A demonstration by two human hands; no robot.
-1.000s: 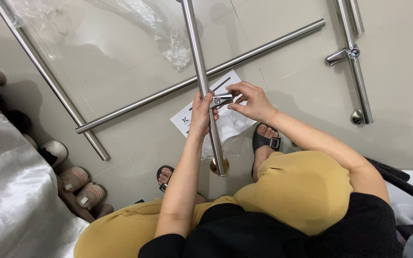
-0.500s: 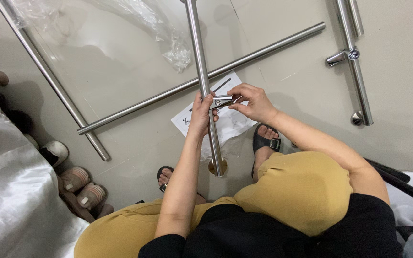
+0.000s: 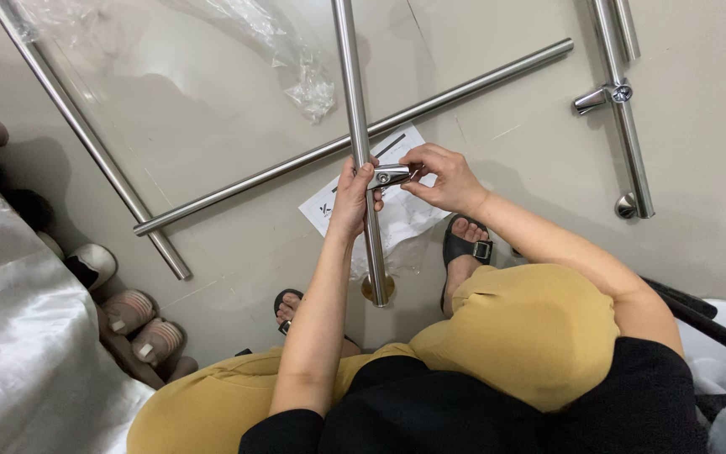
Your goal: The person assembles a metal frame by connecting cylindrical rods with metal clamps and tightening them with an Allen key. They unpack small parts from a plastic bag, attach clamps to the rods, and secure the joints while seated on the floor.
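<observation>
While the steel tube [image 3: 361,143] stood nearly upright over the tiled floor [image 3: 237,252], the left hand [image 3: 351,202] was clenched around it about midway, right at the small chrome clamp fitting [image 3: 390,176]. The right hand [image 3: 445,178] pinched the fitting's side stub between its fingertips. The tube's capped lower end hung just above the floor, between the person's sandalled feet. My guess is the tube was stiff, fairly light for its length and slick when polished like that, so wrapping a full fist around it near the fitting made sense; the fitting itself looked small and easy to drop. A printed sheet [image 3: 397,214] lay on the floor under the hands, two more tubes [image 3: 355,139] lay crossed beyond, crumpled clear plastic wrap [image 3: 287,50] sat further off, and another tube with a fitting [image 3: 623,109] lay to the right
</observation>
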